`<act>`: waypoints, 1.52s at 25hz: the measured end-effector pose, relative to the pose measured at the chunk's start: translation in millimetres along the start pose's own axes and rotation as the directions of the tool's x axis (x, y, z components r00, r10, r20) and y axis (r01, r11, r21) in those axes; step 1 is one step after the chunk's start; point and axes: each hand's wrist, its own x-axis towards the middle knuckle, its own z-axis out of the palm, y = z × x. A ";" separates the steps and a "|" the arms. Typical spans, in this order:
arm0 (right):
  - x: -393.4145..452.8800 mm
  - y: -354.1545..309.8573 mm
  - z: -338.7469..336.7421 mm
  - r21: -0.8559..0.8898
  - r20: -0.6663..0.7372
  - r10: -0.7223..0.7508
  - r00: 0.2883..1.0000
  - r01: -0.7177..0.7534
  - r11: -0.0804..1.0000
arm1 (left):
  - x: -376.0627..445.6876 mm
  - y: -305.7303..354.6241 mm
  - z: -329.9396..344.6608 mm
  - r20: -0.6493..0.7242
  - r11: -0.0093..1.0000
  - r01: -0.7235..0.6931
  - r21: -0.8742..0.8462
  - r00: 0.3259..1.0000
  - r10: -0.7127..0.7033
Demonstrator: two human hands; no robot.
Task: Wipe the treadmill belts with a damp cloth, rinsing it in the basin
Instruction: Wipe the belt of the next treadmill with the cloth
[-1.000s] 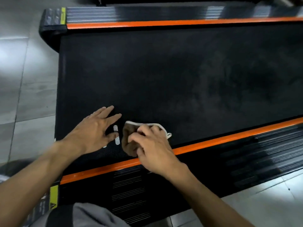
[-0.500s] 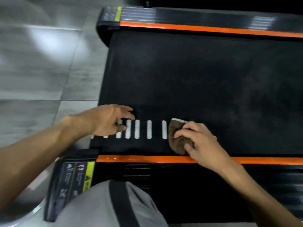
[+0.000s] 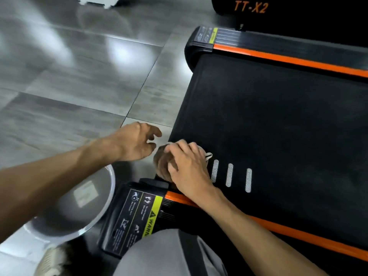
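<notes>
A: Moved since half a second ago: cloth (image 3: 163, 164), from mid-belt beside the white dashes to the belt's (image 3: 278, 120) left end. Left hand (image 3: 135, 143), off the belt, now over the floor (image 3: 79, 80).

B: Item one, cloth?

A: Brown, white edging showing at the right. It lies on the near left corner of the belt, partly overhanging the end, just above the end cap (image 3: 135, 214).

B: Holder?

A: Right hand (image 3: 187, 168), on top of the cloth, fingers bent over it and pressing it down; thumb at the near side.

B: Left hand?

A: Just left of the cloth, apart from it. Fingers loosely curled, holding nothing.

B: Belt markings?

A: Three white dashes (image 3: 229, 174) visible, just right of the right hand.

B: Basin?

A: Basin (image 3: 93, 216), pale rim, on the floor left of the end cap, partly under the left forearm. Contents: cannot tell.

B: Surroundings?

A: Orange rails (image 3: 298, 60) along both sides of the belt; yellow warning label on the end cap; grey glossy floor tiles; grey trouser leg (image 3: 159, 255) at bottom; "TT-X2" lettering (image 3: 250, 6) on a black unit at top.
</notes>
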 end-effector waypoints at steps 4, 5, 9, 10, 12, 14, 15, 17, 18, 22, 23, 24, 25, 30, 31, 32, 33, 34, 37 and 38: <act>31.1 -23.5 6.9 0.334 -0.142 0.374 0.917 -0.311 0.890 | 7.3 1.7 4.3 0.016 0.971 -0.171 -0.165 0.984 0.176; 39.8 -26.1 1.6 0.439 -0.104 0.482 0.870 -0.395 0.807 | 10.7 0.1 5.7 0.029 0.964 -0.225 -0.141 0.972 0.231; 73.0 -22.0 -25.8 0.668 0.302 0.598 0.742 -0.612 0.422 | 38.4 -18.5 14.2 0.026 0.924 -0.363 -0.120 0.929 0.368; 79.7 -17.1 -31.3 0.680 0.314 0.597 0.738 -0.614 0.400 | 46.9 -22.7 17.6 0.008 0.921 -0.368 -0.129 0.928 0.372; 88.8 -3.6 -39.4 0.673 0.220 0.628 0.746 -0.582 0.457 | 65.3 -34.5 26.5 -0.041 0.911 -0.328 -0.248 0.944 0.329; 90.7 12.0 -42.1 0.506 0.056 0.625 0.779 -0.562 0.654 | 77.0 -43.4 44.2 -0.150 0.871 -0.213 -0.442 0.975 0.162; 92.7 18.8 -39.0 0.342 -0.002 0.591 0.806 -0.555 0.758 | 88.1 -47.9 49.8 -0.191 0.797 -0.152 -0.585 0.980 0.047; 100.7 30.3 -24.6 -0.018 -0.037 0.503 0.863 -0.504 0.863 | 110.3 -44.6 56.3 -0.095 0.464 -0.057 -0.884 0.994 -0.058; 105.8 35.8 -13.9 -0.152 -0.045 0.474 0.879 -0.475 0.867 | 118.9 -39.1 58.3 -0.014 0.344 -0.012 -0.939 1.000 -0.002; 115.5 45.0 10.1 -0.235 -0.094 0.490 0.867 -0.497 0.835 | 146.7 -29.8 72.4 -0.036 0.367 -0.098 -0.925 0.984 0.172; 113.3 45.6 12.6 -0.227 -0.112 0.483 0.869 -0.495 0.839 | 147.6 -31.7 79.9 -0.105 0.374 -0.164 -0.913 0.979 0.173; 111.2 46.2 15.2 -0.225 -0.132 0.475 0.870 -0.493 0.840 | 148.8 -29.4 82.3 -0.152 0.363 -0.195 -0.911 0.978 0.143; 110.0 46.4 17.4 -0.227 -0.151 0.472 0.869 -0.495 0.839 | 154.9 -27.9 85.4 -0.200 0.341 -0.227 -0.912 0.973 0.112; 114.4 46.6 22.6 -0.277 -0.183 0.473 0.862 -0.507 0.816 | 255.2 -3.0 36.3 -0.334 0.484 -0.288 -0.826 0.942 -0.010; 114.5 46.7 22.4 -0.273 -0.182 0.475 0.861 -0.508 0.817 | 285.6 0.6 22.3 -0.373 0.535 -0.321 -0.782 0.928 0.010; 115.1 47.3 22.8 -0.266 -0.180 0.478 0.860 -0.511 0.817 | 311.2 4.9 4.8 -0.388 0.585 -0.328 -0.742 0.921 0.025; 115.1 47.5 23.1 -0.257 -0.180 0.483 0.857 -0.515 0.817 | 335.8 7.3 -7.9 -0.376 0.625 -0.320 -0.712 0.925 0.045; 115.6 47.7 23.5 -0.252 -0.179 0.486 0.855 -0.518 0.818 | 352.5 10.7 -20.5 -0.343 0.637 -0.300 -0.710 0.938 0.059; 117.1 48.2 22.9 -0.252 -0.163 0.487 0.858 -0.513 0.821 | 362.8 12.1 -32.1 -0.269 0.611 -0.239 -0.755 0.962 0.044; 116.2 49.2 22.5 -0.251 -0.166 0.488 0.857 -0.515 0.819 | 354.6 11.7 -29.8 -0.295 0.578 -0.270 -0.770 0.954 0.052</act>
